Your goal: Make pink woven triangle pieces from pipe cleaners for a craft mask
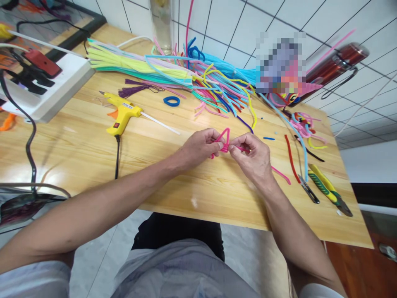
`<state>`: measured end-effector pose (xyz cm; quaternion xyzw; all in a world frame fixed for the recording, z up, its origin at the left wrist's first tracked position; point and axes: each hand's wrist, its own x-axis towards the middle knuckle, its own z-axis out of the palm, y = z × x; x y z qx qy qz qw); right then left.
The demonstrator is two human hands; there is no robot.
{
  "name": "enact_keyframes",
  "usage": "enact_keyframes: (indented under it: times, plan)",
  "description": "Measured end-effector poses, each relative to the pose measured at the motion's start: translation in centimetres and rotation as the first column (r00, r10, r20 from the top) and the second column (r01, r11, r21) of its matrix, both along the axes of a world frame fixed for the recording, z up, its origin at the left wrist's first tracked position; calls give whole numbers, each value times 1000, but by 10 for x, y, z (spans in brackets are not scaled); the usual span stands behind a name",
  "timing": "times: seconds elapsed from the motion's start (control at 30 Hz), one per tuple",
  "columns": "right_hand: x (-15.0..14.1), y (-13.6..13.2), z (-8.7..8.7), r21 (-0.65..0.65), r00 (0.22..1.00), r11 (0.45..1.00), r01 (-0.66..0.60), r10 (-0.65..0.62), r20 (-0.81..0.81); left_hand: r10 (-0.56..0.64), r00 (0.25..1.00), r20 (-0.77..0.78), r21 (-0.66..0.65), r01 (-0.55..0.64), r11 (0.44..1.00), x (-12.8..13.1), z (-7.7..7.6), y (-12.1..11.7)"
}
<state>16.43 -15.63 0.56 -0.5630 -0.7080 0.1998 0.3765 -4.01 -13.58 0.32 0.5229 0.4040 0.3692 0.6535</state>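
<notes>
A bright pink pipe cleaner (226, 147), bent into a pointed loop with tight coils below it, is held between my two hands above the wooden table. My left hand (205, 145) is closed, thumb and fingers pinching the coiled part from the left. From the other side, my right hand (252, 155) pinches the same pipe cleaner close to the coils. Its loose tail (281, 174) comes out past the right wrist and ends in a small bend. Some of the fingertips are hidden behind the thumbs.
A yellow hot glue gun (122, 114) lies on the left by a white power strip (62, 82). Bundled pipe cleaners (139, 68) stretch along the back, near a blue coil (171, 101). Pliers (329, 188), small snips (308, 189) and a red thermos (338, 62) are at right.
</notes>
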Motion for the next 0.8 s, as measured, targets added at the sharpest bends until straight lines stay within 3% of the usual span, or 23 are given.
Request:
enact_keyframes:
  times: [0.8]
  plan:
    - [-4,-3,5,-70,999,997,-36,35,-24,-10,1000,-27,15,10,1000,0,-3,0]
